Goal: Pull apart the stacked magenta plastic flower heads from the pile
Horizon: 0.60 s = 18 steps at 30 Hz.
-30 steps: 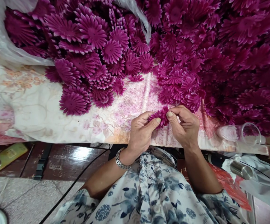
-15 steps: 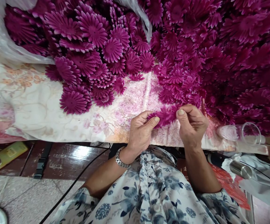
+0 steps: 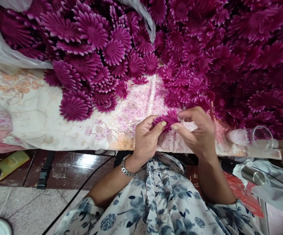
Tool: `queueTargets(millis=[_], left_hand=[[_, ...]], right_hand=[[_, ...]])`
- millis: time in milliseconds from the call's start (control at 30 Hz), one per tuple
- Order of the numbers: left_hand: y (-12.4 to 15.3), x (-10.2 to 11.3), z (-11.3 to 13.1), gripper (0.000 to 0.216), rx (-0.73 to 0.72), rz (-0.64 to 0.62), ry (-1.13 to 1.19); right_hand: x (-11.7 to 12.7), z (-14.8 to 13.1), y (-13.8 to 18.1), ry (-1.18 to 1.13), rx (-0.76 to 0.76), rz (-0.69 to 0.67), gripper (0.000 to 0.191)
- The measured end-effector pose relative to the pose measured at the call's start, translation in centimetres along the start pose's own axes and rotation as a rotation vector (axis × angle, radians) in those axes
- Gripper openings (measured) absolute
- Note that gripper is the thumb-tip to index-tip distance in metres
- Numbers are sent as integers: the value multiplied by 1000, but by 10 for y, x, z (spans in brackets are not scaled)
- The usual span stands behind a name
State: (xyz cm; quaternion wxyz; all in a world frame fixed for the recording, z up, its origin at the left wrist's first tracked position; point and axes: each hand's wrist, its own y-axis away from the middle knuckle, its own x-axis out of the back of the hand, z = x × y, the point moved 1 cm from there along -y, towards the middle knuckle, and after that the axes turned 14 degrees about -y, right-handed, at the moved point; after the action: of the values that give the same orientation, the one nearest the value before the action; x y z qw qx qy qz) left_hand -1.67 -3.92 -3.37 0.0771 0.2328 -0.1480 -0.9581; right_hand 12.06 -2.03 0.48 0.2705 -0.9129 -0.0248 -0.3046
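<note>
Two hands' fingers (image 3: 161, 125) closed, pinching flower (image 3: 169, 117)

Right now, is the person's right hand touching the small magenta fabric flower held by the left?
Touching: the head view shows the right hand fingertips on the small magenta fabric flower pinched in the left hand.

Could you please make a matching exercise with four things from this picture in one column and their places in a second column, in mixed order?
Things:
1. magenta flower piece
2. wristwatch
3. clear glass
4. yellow device

Places:
A. lying on its side at the cloth's right edge
B. on the dark surface at lower left
C. pinched between the left hand and the right hand
D. around the left wrist

Pairs: 1-C, 2-D, 3-A, 4-B
</note>
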Motion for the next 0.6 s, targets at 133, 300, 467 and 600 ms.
queueTargets(millis=[133, 300, 467, 600], left_hand=[[1, 2, -3, 13, -33, 4, -27], [0, 0, 1, 20, 19, 29, 42], [-1, -2, 6, 23, 32, 54, 53], [-1, -2, 7, 23, 57, 44, 50]], right_hand=[[-7, -2, 0, -29, -41, 54, 14], [35, 22, -6, 343, -59, 292, 14], [51, 41, -8, 465, -118, 223, 36], [39, 47, -6, 395, -166, 57, 57]])
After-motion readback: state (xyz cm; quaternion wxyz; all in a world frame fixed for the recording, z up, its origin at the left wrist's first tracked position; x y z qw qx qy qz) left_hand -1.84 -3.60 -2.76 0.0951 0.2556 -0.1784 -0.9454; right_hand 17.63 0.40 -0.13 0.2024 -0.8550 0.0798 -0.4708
